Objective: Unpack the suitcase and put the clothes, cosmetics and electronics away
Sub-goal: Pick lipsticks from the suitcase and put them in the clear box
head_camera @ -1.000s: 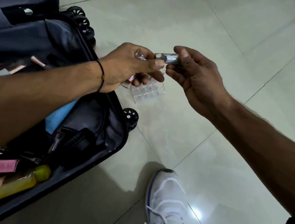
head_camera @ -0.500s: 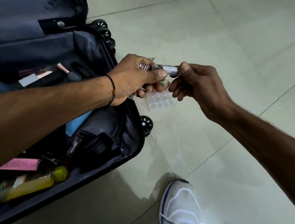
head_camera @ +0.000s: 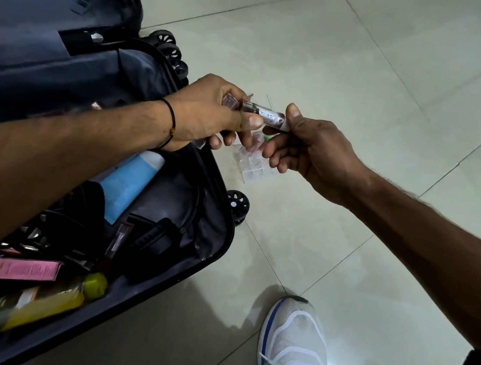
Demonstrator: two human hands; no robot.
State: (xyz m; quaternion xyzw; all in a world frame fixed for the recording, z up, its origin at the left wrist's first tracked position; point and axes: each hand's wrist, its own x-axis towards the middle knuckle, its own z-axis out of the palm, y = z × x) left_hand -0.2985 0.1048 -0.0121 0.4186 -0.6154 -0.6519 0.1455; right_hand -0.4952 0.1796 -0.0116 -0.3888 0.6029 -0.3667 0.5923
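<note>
**Tube held at both ends**

My left hand (head_camera: 209, 112) and right hand (head_camera: 312, 153) are close together. Each pinches one end of a small clear tube with dark red contents (head_camera: 268, 116). The tube is just right of the open dark fabric suitcase (head_camera: 212, 241), above a clear plastic compartment tray (head_camera: 254, 168) on the pale tiled floor (head_camera: 379, 78).

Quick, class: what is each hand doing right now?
Left hand: gripping one end of the small clear tube of dark red cosmetic.
Right hand: pinching its other end.

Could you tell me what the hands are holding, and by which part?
A small clear tube: left hand grips the end nearer the suitcase, right hand pinches the other end.
</note>
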